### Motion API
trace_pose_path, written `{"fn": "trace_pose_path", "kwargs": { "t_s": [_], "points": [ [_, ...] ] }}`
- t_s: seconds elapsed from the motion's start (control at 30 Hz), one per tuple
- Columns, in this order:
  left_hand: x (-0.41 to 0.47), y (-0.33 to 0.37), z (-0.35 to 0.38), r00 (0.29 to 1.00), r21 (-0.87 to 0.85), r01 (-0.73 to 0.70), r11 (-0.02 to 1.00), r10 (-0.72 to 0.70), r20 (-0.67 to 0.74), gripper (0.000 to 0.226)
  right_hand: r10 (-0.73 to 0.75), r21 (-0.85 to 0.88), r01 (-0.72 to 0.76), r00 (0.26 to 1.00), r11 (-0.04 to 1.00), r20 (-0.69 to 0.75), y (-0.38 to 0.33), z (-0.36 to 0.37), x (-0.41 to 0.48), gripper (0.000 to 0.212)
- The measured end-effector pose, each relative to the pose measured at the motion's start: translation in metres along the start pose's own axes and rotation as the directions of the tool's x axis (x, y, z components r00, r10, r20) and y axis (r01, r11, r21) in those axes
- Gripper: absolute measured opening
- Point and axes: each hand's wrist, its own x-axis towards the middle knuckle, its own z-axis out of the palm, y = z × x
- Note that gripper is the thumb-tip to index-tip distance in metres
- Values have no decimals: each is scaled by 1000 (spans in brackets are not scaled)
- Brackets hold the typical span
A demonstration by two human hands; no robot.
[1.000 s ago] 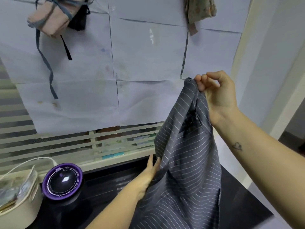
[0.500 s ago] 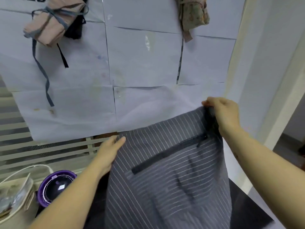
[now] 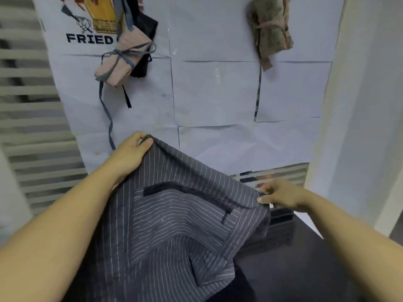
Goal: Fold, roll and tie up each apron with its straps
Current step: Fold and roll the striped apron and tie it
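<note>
We held a grey striped apron point(image 3: 174, 225) up in front of us with both hands, its top edge stretched between them and slanting down from left to right. Our left hand point(image 3: 130, 153) gripped the higher corner, thumb on the near side of the cloth and fingers curled behind it. Our right hand point(image 3: 281, 196) pinched the lower corner between thumb and fingertips. The rest of the apron hung down towards us in loose folds, and its lower part lay on the dark surface point(image 3: 305, 258) beneath. A dark pocket band point(image 3: 185, 190) ran slantwise across the front of the cloth, with a small pull hanging at its right end.

On the wall ahead, sheets of white paper point(image 3: 213, 92) were stuck edge to edge. A pink roll point(image 3: 122, 62) hung against them at the upper left, bound round the middle with a blue-grey strap point(image 3: 106, 114) whose loose end trailed down nearly to our left hand. A black cloth point(image 3: 145, 29) hung just behind the pink roll. At the upper right hung a green-brown roll point(image 3: 270, 33), tied round with its own band. A poster point(image 3: 91, 38) bearing the word "FRIED" showed beside the pink roll, partly hidden by it. Pale slats point(image 3: 26, 127) filled the left side of the view.
</note>
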Motion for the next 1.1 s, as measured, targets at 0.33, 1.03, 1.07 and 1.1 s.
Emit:
{"fn": "trace_pose_path", "kwargs": {
  "t_s": [0.33,1.03,1.07,1.1],
  "points": [
    [-2,17,-34,978,120,-74,990,96,-187,13,-116,-74,90,699,993,-706,-48,-41,12,20],
    [-26,-11,-23,987,9,97,995,-97,127,19,-100,-80,63,433,995,-896,-50,-121,-2,27],
    [-25,-11,-24,993,82,75,994,-83,90,20,-81,-74,33,436,997,-896,-46,-120,-2,27],
    [-26,-10,-25,992,170,63,983,-81,100,21,-48,-63,-19,441,998,-896,-41,-117,-3,26]
  ]
}}
